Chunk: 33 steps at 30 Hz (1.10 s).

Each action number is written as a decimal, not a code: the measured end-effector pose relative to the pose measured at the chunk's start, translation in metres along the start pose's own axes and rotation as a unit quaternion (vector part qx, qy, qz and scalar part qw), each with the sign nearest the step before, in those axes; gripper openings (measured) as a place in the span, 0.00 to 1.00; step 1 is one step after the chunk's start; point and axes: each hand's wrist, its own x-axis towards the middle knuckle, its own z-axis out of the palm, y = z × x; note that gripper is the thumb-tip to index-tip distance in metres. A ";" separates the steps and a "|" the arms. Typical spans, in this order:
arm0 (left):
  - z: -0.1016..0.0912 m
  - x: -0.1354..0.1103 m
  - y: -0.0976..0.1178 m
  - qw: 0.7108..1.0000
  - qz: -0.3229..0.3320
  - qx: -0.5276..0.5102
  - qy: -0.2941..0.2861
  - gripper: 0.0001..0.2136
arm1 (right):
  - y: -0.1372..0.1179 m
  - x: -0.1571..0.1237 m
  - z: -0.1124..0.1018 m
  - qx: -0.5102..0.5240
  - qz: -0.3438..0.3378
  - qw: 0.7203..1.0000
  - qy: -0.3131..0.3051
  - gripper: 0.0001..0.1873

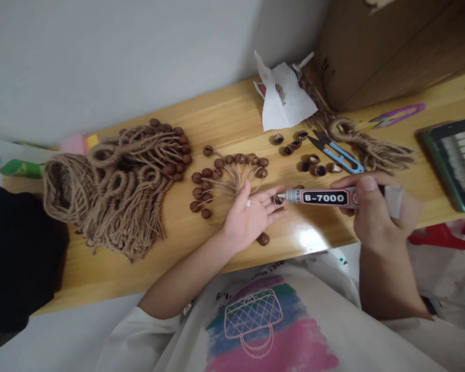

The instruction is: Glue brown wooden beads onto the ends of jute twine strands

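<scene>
My left hand (251,214) is palm up with its fingers stretched out, holding a half nutshell (277,199) on the fingertips, hollow side up. A small white smear shows near the base of the thumb. My right hand (375,204) grips a tube of B-7000 glue (325,198), its nozzle at the shell. Beyond my left hand, a tassel of thin cords (236,178) fans out, with brown nuts (240,158) at the cord ends. One loose brown nut (263,239) lies near the table's front edge. Several dark, hollow half shells (320,170) lie behind the tube.
Finished-looking rope tassels (127,206) with nuts are piled at left. Blue thread snips (339,152), purple snips (401,114), a rope bundle (368,144) and a phone (455,163) lie at right. White paper (287,98) and a cardboard box (395,51) stand behind on the wooden table (213,113).
</scene>
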 end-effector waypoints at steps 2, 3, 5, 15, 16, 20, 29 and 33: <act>0.000 0.000 0.000 1.000 0.000 -0.002 0.001 0.34 | -0.001 0.000 -0.001 -0.003 -0.003 1.000 0.001 0.17; 0.000 0.000 0.000 1.000 0.000 -0.003 0.004 0.34 | -0.001 0.000 -0.002 -0.008 -0.002 1.000 0.002 0.17; 0.001 -0.001 0.001 1.000 0.001 -0.003 0.010 0.34 | -0.001 0.001 -0.003 -0.019 0.002 1.000 0.006 0.18; 0.001 0.001 0.000 1.000 0.003 -0.005 0.004 0.34 | -0.001 0.002 -0.001 -0.001 -0.001 1.000 -0.006 0.18; 0.002 0.000 0.000 1.000 0.003 -0.007 0.007 0.34 | 0.000 0.002 -0.001 0.000 -0.001 1.000 -0.007 0.18; 0.004 -0.001 0.001 0.999 -0.003 -0.018 0.028 0.33 | 0.001 0.002 -0.004 -0.022 0.010 1.000 0.008 0.19; 0.002 0.000 0.000 1.000 0.006 -0.005 0.004 0.34 | -0.001 0.002 -0.002 -0.023 -0.006 1.000 0.002 0.18; 0.002 -0.001 0.000 1.000 -0.002 -0.015 0.023 0.33 | -0.001 0.002 -0.002 -0.034 0.011 0.999 0.012 0.19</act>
